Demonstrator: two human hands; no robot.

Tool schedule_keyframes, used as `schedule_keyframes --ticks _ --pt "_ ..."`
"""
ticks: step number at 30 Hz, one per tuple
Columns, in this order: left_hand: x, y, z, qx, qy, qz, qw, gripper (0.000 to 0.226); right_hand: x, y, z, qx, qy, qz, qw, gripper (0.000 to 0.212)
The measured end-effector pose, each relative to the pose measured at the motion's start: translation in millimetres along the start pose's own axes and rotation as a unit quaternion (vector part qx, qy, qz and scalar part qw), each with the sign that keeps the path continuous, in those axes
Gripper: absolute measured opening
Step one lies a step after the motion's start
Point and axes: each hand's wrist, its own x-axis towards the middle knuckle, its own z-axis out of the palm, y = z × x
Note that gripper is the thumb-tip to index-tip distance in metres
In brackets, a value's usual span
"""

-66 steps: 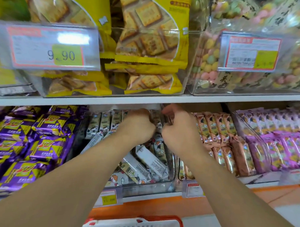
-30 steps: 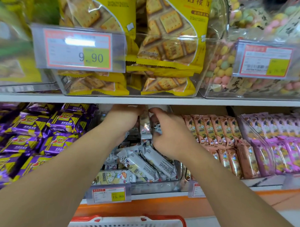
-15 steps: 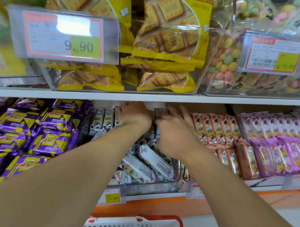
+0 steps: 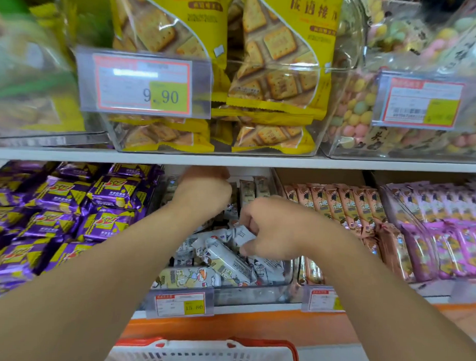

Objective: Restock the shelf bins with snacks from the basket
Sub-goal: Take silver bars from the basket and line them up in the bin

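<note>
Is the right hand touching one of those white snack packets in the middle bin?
Touching. The head view shows the right hand with thumb and fingers pinching the end of a white snack packet above the pile in the clear middle bin.

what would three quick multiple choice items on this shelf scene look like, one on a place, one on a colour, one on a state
1. Where is the basket?
A. On the top shelf
B. Below the hands, at the bottom edge of the view
C. Inside the clear bin

2. What colour are the packets left of the middle bin?
A. Purple and yellow
B. Green
C. Plain white

3. What is the right hand doing?
A. Lying flat on the shelf
B. Hanging empty
C. Pinching a white snack packet

Answers: 1 B, its white rim and red handle show under both arms. 2 A, purple wrappers with yellow panels. 3 C, its fingers curl round the packet's end.
</note>
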Motion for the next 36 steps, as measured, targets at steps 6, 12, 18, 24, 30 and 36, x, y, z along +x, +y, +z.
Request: schedule_keyframes --ticks 6,12,18,24,30,36 --pt "-5 0 -4 -0.142 0.02 0.063 0.988 0.012 19 -2 8 0.148 0.263 0.042 0.952 0.028" --pt "5 -9 -4 -0.241 -0.022 -0.012 0.97 0.006 34 -10 23 0.258 0.305 -0.029 0.916 0.06" --pt "6 -11 -2 -0.352 -0.014 -0.015 0.936 0.021 30 -2 24 0.202 0.272 -0.034 0.94 0.066" --pt "0 -7 -3 -0.363 -0.029 -0.038 0.93 0.025 32 -3 17 0.474 0.23 0.036 0.849 0.029" --pt "0 -11 -2 -0.351 -0.011 -0.004 0.936 0.019 31 -4 16 0.409 0.206 0.053 0.888 0.022" --pt "3 -13 -3 -0.346 -0.03 -0.03 0.937 0.012 35 1 22 0.47 0.191 0.079 0.858 0.027"
